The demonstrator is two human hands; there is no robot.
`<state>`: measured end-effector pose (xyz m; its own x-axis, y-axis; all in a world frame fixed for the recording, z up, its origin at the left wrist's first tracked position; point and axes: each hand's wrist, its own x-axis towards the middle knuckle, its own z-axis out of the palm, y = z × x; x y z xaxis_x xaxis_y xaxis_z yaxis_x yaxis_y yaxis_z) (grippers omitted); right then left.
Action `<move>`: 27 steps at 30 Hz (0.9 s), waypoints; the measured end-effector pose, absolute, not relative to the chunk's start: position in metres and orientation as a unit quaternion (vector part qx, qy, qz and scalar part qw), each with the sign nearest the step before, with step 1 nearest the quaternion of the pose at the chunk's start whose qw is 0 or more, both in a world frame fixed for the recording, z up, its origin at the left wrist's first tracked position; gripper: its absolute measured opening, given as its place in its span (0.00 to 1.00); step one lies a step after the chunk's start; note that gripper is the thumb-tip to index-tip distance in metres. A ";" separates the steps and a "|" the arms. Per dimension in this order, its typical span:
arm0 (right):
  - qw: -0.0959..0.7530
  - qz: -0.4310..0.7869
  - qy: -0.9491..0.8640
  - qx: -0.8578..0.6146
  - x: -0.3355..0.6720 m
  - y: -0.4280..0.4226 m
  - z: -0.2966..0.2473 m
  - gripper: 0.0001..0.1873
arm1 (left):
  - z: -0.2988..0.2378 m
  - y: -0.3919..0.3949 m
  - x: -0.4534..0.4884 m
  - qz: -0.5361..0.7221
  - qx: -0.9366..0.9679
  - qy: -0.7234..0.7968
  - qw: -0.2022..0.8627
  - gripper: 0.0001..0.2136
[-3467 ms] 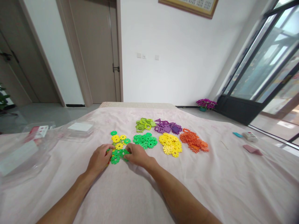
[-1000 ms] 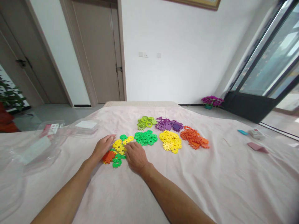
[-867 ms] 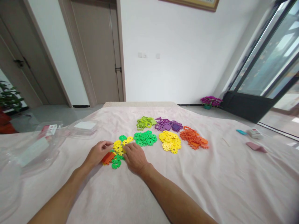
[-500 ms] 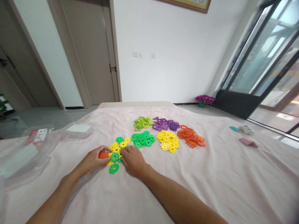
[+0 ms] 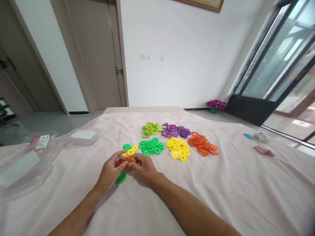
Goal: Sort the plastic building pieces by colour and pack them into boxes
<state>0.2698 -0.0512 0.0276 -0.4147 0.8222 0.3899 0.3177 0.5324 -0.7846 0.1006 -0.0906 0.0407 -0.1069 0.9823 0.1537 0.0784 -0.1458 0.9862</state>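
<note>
Between my hands are orange toothed plastic pieces. My left hand pinches them from the left, and my right hand has its thumb and fingers on their right side. Yellow snowflake discs show just beyond my fingertips, partly hidden by them. One green snowflake disc lies on the cloth below my hands, and another green disc lies behind. How many orange pieces I hold, I cannot tell.
Sorted piles sit ahead: green discs, yellow discs, orange pieces, purple pieces and lime pieces. Clear plastic containers stand at the left. A pink cloth and a small white box lie far right.
My left hand has moved right with the orange pieces, over the loose yellow and green discs. My right hand has shifted slightly and now grips the orange pieces too.
</note>
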 end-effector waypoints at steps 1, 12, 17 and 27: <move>0.403 0.338 -0.768 -0.365 0.269 -0.052 0.027 0.12 | 0.039 -0.092 0.103 0.545 0.525 0.502 0.418 0.29; 0.550 0.334 -0.611 -0.461 0.321 0.011 0.032 0.12 | 0.020 -0.078 0.048 0.498 0.552 0.630 0.223 0.20; 0.579 0.308 -0.572 -0.492 0.336 0.017 0.032 0.14 | 0.015 -0.074 0.045 0.478 0.561 0.635 0.230 0.20; 0.551 0.297 -0.635 -0.453 0.315 -0.004 0.037 0.09 | 0.022 -0.081 0.055 0.457 0.650 0.586 0.156 0.18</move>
